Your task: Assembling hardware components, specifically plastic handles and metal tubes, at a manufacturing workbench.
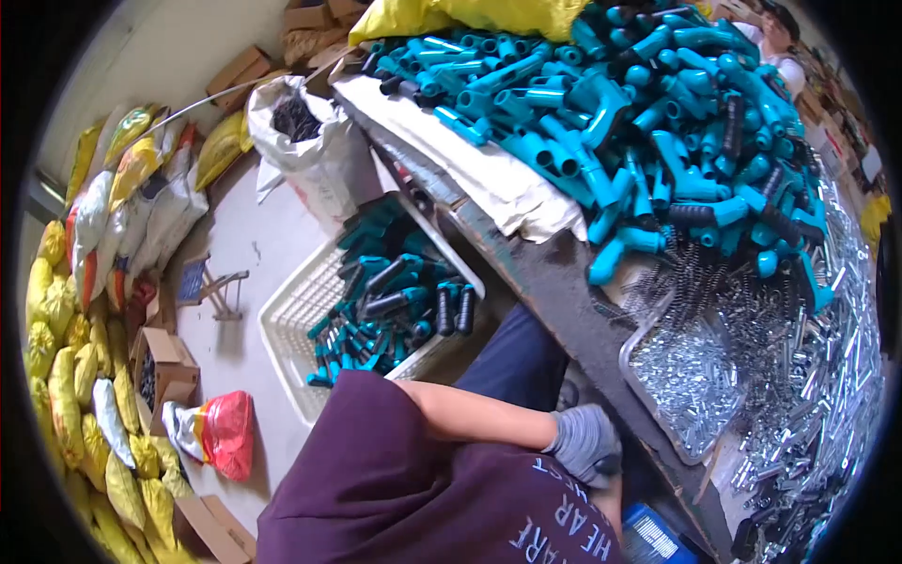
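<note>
My left hand (pixel 584 444), in a grey knit glove with darker fingertips, lies across the front of my body. Its fingers are curled, and it meets the bare skin of my right forearm (pixel 609 501); what lies under the fingers is hidden. My right hand is out of sight. Nearest to the left hand are my dark trouser leg (pixel 515 355) and the edge of the workbench (pixel 526 273). On that bench, a clear tray (pixel 691 385) holds many small shiny metal pins. Above it are dark coil springs (pixel 691 277) and a large heap of teal plastic tool handles (pixel 601 113).
A cream plastic basket (pixel 293 376) of teal and black handles stands on my left. Behind it is a white sack (pixel 324 174) with dark parts. Yellow sacks (pixel 122 498) line the wall. A blue crate (pixel 658 538) sits low right. Another person (pixel 780 56) is across the bench.
</note>
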The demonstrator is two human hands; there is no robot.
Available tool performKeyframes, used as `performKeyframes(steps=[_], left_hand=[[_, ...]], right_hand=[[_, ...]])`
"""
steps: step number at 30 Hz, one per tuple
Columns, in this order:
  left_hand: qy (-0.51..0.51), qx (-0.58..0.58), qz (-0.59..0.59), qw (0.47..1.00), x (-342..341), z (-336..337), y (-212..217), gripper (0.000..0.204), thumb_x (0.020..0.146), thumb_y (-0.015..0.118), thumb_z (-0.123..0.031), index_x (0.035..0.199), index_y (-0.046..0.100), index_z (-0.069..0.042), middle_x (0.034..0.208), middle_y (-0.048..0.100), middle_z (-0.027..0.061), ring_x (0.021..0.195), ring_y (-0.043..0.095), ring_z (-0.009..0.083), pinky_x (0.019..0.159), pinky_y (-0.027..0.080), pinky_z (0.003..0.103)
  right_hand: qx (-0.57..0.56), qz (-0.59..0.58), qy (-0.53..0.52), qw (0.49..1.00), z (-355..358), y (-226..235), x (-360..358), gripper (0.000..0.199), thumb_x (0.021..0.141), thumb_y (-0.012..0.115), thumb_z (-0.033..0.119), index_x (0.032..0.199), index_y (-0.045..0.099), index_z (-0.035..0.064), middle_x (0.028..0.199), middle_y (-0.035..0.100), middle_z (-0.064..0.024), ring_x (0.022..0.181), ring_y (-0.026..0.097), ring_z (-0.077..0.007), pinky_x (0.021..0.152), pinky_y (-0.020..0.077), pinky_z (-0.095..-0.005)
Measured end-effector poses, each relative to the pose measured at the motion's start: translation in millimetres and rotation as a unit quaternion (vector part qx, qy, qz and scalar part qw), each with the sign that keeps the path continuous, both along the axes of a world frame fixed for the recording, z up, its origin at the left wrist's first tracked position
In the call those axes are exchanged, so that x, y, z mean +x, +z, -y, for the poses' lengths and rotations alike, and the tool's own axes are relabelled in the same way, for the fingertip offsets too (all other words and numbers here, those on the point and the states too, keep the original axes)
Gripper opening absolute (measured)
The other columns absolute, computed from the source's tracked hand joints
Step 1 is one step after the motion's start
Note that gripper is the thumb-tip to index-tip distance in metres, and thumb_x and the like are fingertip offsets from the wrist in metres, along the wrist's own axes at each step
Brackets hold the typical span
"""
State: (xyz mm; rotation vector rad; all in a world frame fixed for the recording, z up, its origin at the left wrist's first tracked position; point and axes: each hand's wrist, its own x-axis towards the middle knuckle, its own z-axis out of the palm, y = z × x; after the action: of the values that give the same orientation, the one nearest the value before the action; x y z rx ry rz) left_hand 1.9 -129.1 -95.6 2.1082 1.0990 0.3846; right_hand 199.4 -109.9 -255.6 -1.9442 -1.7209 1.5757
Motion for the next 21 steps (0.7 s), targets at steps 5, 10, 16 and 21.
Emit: performKeyframes(steps=[5,10,16,21], left_hand=[[0.146,0.031,0.067,0.987,-57,21,84,0.04,0.072,0.071,-0.054,0.091,0.069,-0.019,0.066,0.064,0.0094,0.061,0.064,0.0312,0.058,0.049,0.041],[0.175,0.0,0.126,0.977,-129,39,139,0.044,0.07,0.077,-0.049,0.089,0.071,-0.01,0.065,0.064,0.0081,0.06,0.064,0.0277,0.054,0.049,0.036],[0.242,0.04,0.133,0.96,-271,85,246,0.041,0.072,0.077,-0.04,0.088,0.07,-0.003,0.068,0.062,0.0057,0.058,0.059,0.0162,0.055,0.046,0.03],[0.447,0.044,-0.114,0.886,-325,66,235,0.042,0.082,0.072,-0.047,0.091,0.072,-0.006,0.063,0.063,0.0042,0.058,0.062,0.0116,0.058,0.049,0.03]], right_hand=[[-0.206,-0.224,-0.129,0.944,-7,-14,-36,0.048,0.101,0.044,0.039,0.133,0.05,0.0043,0.127,0.059,-0.0169,0.106,0.059,-0.0291,0.086,0.0489,-0.0375],[-0.356,-0.382,-0.181,0.833,-17,6,-84,0.041,0.102,0.046,0.035,0.131,0.051,0.0059,0.121,0.063,-0.0137,0.095,0.066,-0.0242,0.075,0.0565,-0.0344],[-0.356,-0.413,-0.094,0.833,-13,52,-84,0.05,0.103,0.042,0.044,0.131,0.052,0.0038,0.121,0.064,-0.0173,0.1,0.067,-0.0278,0.079,0.0578,-0.0374],[-0.328,-0.366,-0.114,0.863,-7,64,-62,0.052,0.102,0.046,0.046,0.129,0.054,0.0025,0.12,0.066,-0.0164,0.099,0.068,-0.0273,0.083,0.0566,-0.0356]])
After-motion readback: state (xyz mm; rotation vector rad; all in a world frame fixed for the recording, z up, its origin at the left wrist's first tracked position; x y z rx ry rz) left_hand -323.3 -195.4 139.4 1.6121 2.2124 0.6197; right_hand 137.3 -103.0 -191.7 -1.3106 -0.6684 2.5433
